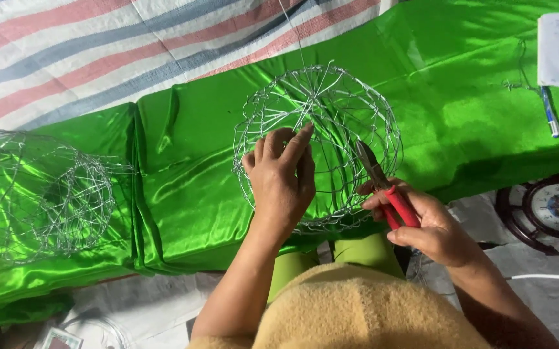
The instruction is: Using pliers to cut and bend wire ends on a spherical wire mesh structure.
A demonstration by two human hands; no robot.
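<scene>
1. The left hand (pixel 281 178) grips the rim of a round, open-mesh wire frame (pixel 318 145), fingers curled over thin silvery strands.
2. The right hand (pixel 431 226) clasps red-handled pliers (pixel 386 187), tips at the mesh.
3. The frame rests on glossy green satin (pixel 202 168); a second wire frame (pixel 34 190) lies well apart.

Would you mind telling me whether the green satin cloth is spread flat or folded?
Folded: the green satin cloth lies in stacked layers, their edges showing near the wire frame held by the left hand.
</scene>
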